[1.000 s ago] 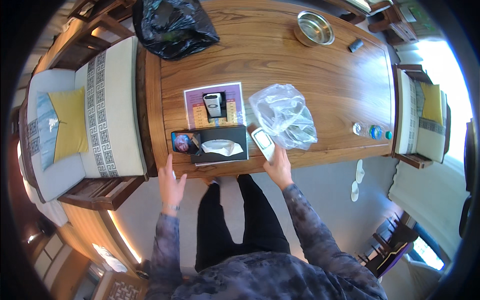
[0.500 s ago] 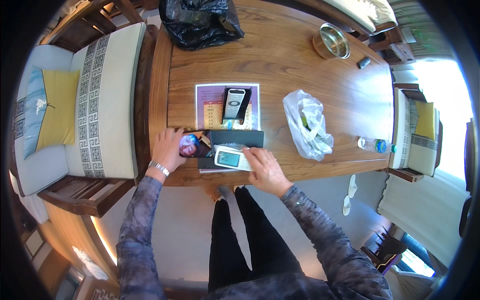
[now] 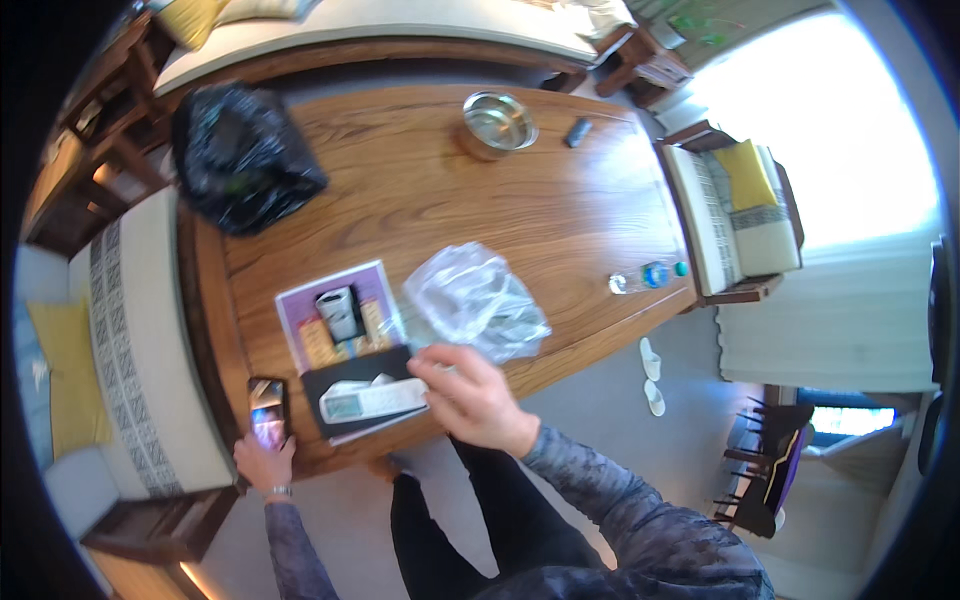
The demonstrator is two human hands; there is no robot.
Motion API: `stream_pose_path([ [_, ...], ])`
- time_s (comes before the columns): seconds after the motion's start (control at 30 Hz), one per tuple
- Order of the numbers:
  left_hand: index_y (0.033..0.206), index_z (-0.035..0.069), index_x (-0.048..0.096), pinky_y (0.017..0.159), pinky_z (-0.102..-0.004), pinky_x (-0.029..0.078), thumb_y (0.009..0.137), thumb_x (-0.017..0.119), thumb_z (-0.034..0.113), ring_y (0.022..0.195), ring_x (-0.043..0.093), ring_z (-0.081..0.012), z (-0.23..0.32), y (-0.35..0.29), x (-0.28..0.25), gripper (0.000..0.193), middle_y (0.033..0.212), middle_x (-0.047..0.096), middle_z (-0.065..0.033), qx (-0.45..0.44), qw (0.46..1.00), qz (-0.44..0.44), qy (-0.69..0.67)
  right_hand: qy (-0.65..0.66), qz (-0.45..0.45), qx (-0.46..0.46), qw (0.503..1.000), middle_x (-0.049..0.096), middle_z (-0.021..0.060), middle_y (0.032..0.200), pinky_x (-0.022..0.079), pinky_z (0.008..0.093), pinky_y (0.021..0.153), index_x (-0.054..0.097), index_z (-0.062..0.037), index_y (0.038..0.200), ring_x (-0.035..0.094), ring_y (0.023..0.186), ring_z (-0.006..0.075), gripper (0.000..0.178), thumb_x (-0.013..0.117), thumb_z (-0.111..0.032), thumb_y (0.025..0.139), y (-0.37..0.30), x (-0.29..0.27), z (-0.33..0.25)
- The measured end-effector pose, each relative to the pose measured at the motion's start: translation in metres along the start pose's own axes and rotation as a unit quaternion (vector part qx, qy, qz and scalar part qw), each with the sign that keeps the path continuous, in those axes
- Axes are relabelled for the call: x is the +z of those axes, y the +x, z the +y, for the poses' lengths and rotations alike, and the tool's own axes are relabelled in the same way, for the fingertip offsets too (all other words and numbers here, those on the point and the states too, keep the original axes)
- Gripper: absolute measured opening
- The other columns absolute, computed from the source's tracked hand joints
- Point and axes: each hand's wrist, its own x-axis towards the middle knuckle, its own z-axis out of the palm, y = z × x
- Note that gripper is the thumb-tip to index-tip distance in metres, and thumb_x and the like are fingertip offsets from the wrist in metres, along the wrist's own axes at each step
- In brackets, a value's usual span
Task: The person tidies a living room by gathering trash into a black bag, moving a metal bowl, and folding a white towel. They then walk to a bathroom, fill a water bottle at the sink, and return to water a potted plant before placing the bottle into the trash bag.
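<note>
Phone (image 3: 267,405) shifted clear of tissue box (image 3: 352,371), left fingers (image 3: 247,450) clamped on it; right fingers (image 3: 447,361) blurred, remote (image 3: 370,401) grip unclear.

smooth plastic remote (image 3: 376,402), wood table (image 3: 370,180) (glossy)

Tabletop spread, clock read from table (image 3: 420,190) centre, 12 = far edge.
Far bag (image 3: 245,165) sat at 10, bowl (image 3: 498,125) at 1, small device (image 3: 577,132) just beside it, bottle (image 3: 630,280) at 3; near bag (image 3: 475,295) lay just off centre. Holder remote (image 3: 338,312) stood on sheet (image 3: 372,278) at 9; tissue box (image 3: 350,373) sat at 7, second remote (image 3: 375,402) over it, right hand (image 3: 475,400) at its 3 o'clock end, contact unclear. Phone (image 3: 266,393) lay at 8, left hand (image 3: 265,463) at its 6 o'clock end. Off-table: bench (image 3: 400,32) 12, sofa (image 3: 150,330) 9, slippers (image 3: 652,378) 4.
</note>
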Motion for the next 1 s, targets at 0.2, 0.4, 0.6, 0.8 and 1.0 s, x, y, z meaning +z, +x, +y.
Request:
stream_pose_path([
  [0.2,0.102,0.003,0.054,0.081,-0.0509,0.047,0.066,0.08,0.057,0.101,0.054,-0.0387,0.024,-0.007,0.019,0.069,0.103,0.053,-0.0168,-0.097,0.992,0.008,0.085,-0.028,0.238,0.193,0.952,0.062,0.0184,0.108,0.052,0.0402,0.08,0.064,-0.0026,0.112,0.062,0.094,0.0338,0.027,0.064,-0.007,0.085,0.076,-0.116,0.236],
  [0.4,0.117,0.007,0.055,0.081,-0.0504,0.047,0.069,0.073,0.065,0.102,0.055,-0.036,0.023,-0.019,0.037,0.077,0.107,0.052,-0.0137,-0.164,0.971,-0.022,0.175,-0.27,0.133,0.309,0.902,0.056,0.0324,0.119,0.047,0.0499,0.096,0.05,-0.0069,0.133,0.055,0.111,0.0465,0.05,0.061,-0.024,0.087,0.122,-0.185,0.512],
  [0.6,0.122,-0.001,0.059,0.085,-0.0446,0.048,0.089,0.067,0.036,0.098,0.057,-0.0398,0.068,-0.006,-0.023,0.05,0.108,0.054,-0.0215,-0.111,0.991,0.058,-0.035,-0.316,0.02,0.379,0.87,0.048,0.0284,0.14,0.039,0.0471,0.107,0.038,-0.0124,0.148,0.047,0.127,0.0456,0.069,0.056,-0.048,0.091,0.172,-0.231,0.65],
  [0.8,0.131,0.007,0.056,0.093,-0.0367,0.042,0.088,0.069,0.019,0.101,0.052,-0.0278,0.213,0.032,-0.098,0.046,0.107,0.052,-0.0121,-0.005,0.96,0.07,-0.269,-0.316,0.086,0.339,0.882,0.053,0.0188,0.134,0.042,0.0458,0.101,0.051,-0.0223,0.139,0.051,0.119,0.0422,0.049,0.05,-0.045,0.095,0.138,-0.195,0.621],
  [1.0,0.113,0.006,0.064,0.085,-0.0378,0.043,0.077,0.081,0.022,0.098,0.05,-0.0296,0.269,0.065,-0.11,0.043,0.099,0.05,-0.0108,0.075,0.966,0.06,-0.239,-0.291,0.223,0.284,0.886,0.059,0.0162,0.107,0.047,0.0421,0.089,0.065,-0.0152,0.112,0.056,0.101,0.0338,0.026,0.067,-0.014,0.086,0.072,-0.157,0.556],
])
